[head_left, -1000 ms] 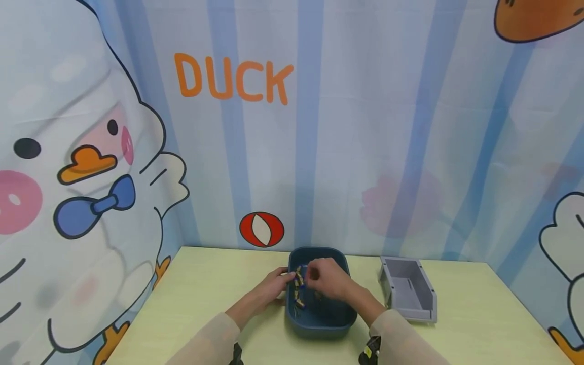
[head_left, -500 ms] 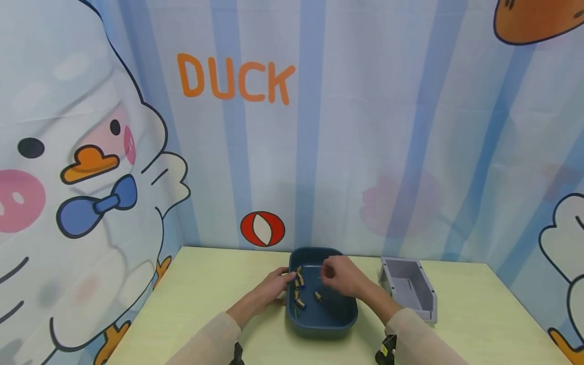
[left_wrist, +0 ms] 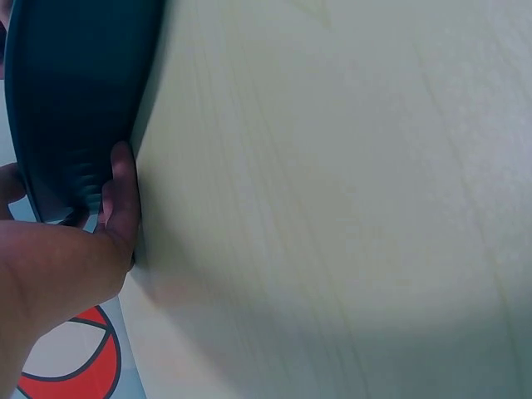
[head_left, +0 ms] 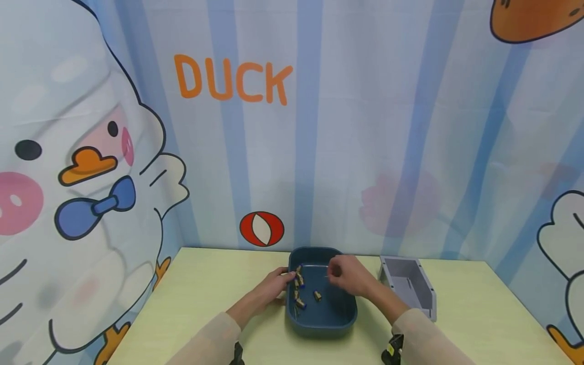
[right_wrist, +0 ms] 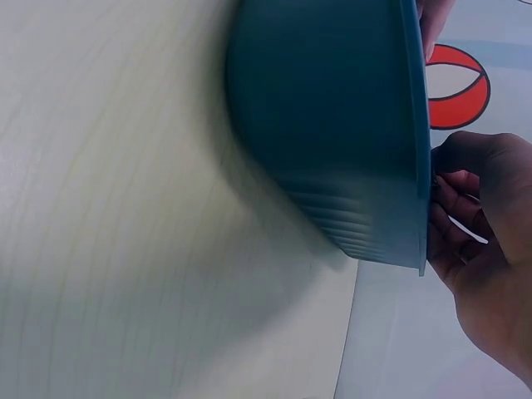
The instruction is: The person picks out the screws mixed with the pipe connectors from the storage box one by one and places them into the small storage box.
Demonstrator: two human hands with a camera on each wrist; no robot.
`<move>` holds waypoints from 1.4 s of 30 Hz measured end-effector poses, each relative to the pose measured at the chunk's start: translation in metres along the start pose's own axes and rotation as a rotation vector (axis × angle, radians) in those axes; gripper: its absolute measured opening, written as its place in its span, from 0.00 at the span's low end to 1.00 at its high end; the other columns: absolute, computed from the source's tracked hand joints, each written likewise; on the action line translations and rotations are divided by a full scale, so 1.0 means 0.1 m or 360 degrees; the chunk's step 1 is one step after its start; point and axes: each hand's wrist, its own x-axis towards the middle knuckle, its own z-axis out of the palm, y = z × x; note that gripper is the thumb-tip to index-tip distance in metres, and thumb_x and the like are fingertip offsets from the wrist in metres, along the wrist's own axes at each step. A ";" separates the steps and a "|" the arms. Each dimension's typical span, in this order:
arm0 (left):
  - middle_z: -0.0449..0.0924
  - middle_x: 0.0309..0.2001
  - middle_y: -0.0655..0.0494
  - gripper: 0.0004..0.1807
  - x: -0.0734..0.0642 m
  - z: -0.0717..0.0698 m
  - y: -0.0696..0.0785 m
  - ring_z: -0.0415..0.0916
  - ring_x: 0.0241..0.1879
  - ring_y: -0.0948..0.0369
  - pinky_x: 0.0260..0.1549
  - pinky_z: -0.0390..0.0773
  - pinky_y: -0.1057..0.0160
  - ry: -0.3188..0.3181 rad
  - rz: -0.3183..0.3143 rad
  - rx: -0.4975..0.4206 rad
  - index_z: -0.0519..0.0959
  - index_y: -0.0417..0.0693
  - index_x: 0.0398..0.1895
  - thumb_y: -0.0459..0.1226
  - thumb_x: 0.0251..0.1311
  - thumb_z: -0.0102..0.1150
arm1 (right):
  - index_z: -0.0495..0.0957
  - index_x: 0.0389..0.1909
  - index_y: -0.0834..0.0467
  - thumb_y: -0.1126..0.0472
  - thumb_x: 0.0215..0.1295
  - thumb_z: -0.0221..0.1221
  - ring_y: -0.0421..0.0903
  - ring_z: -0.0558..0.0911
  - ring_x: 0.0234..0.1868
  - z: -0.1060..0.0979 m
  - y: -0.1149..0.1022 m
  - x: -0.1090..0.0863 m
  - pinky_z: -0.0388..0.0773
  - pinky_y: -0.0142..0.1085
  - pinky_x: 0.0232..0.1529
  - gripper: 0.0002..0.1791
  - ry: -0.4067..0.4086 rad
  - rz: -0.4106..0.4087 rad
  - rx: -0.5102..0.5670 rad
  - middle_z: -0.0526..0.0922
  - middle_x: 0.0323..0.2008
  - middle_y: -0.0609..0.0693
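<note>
A dark blue plastic bin (head_left: 321,319) stands on the table. My left hand (head_left: 272,286) grips its left wall, thumb over the rim; in the left wrist view, fingers (left_wrist: 125,187) lie along the outside. Inside, along the left wall, are several small brass-coloured fittings (head_left: 299,280) with blue ends and some thin pieces (head_left: 296,311). A single fitting (head_left: 317,295) lies near the middle. Over the bin's right side, my right hand (head_left: 351,276) has its fingers curled; a thin, pin-like piece (head_left: 327,276) seems pinched at the fingertips. In the right wrist view the rim hides those fingertips.
To the right of the blue bin stands a grey open-front bin (head_left: 408,289), behind the right forearm. A printed curtain (head_left: 342,152) hangs along the back edge of the pale wood table (head_left: 205,289).
My right hand has moved right inside the bin, away from the fittings, uncovering the single fitting in the middle. My left hand has kept its grip on the bin wall.
</note>
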 end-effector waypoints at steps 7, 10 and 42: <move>0.79 0.64 0.38 0.34 -0.03 0.00 0.03 0.76 0.65 0.44 0.54 0.83 0.43 0.0001 0.0007 0.0026 0.61 0.36 0.80 0.49 0.81 0.49 | 0.83 0.33 0.55 0.68 0.64 0.67 0.35 0.77 0.30 -0.07 -0.01 0.00 0.79 0.34 0.34 0.05 -0.0013 0.0021 0.0017 0.81 0.30 0.41; 0.80 0.64 0.38 0.34 -0.04 -0.01 0.04 0.76 0.65 0.44 0.55 0.83 0.42 -0.0003 0.0006 0.0028 0.61 0.36 0.79 0.48 0.82 0.49 | 0.84 0.34 0.55 0.68 0.64 0.68 0.35 0.79 0.31 -0.11 -0.02 0.00 0.81 0.34 0.35 0.05 -0.0007 0.0016 0.0001 0.82 0.31 0.42; 0.80 0.64 0.39 0.34 -0.04 0.03 0.02 0.77 0.65 0.44 0.52 0.85 0.45 0.0025 0.0018 -0.0007 0.62 0.37 0.79 0.49 0.81 0.49 | 0.83 0.35 0.57 0.69 0.67 0.67 0.38 0.81 0.35 -0.39 0.11 -0.26 0.83 0.36 0.37 0.04 0.0143 0.0083 0.0049 0.83 0.33 0.43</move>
